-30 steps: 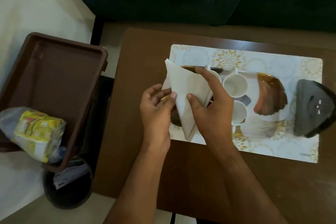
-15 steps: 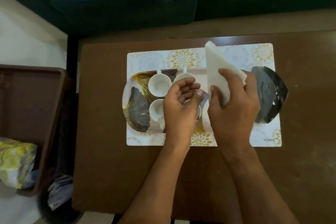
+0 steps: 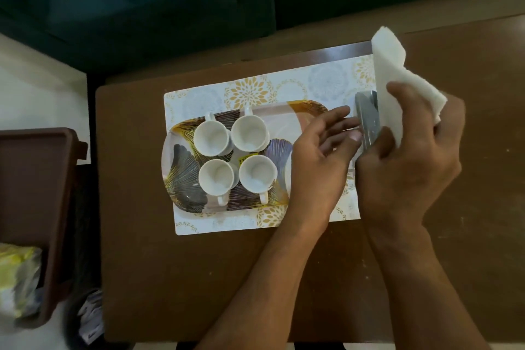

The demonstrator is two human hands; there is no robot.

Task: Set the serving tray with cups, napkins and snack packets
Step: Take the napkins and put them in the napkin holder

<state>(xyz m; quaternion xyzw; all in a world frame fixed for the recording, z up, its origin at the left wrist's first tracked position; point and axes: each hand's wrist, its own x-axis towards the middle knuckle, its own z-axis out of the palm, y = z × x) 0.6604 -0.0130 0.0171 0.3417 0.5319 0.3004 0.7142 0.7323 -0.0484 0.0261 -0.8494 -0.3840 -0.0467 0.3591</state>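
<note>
One napkin (image 3: 397, 88) (folded) above right-hand grip (image 3: 406, 162)

Four white cups (image 3: 211, 138) (image 3: 249, 133) (image 3: 217, 177) (image 3: 258, 173) on one patterned serving tray (image 3: 181, 167). One placemat (image 3: 255, 88) beneath. One white napkin (image 3: 397, 77). One grey holder (image 3: 368, 119). One brown crate (image 3: 37, 179). One yellow snack packet (image 3: 17, 278). Two hands (image 3: 318, 162) (image 3: 406, 167).

White cups (image 3: 211, 139) (four), leaf-patterned tray (image 3: 181, 167).
</note>
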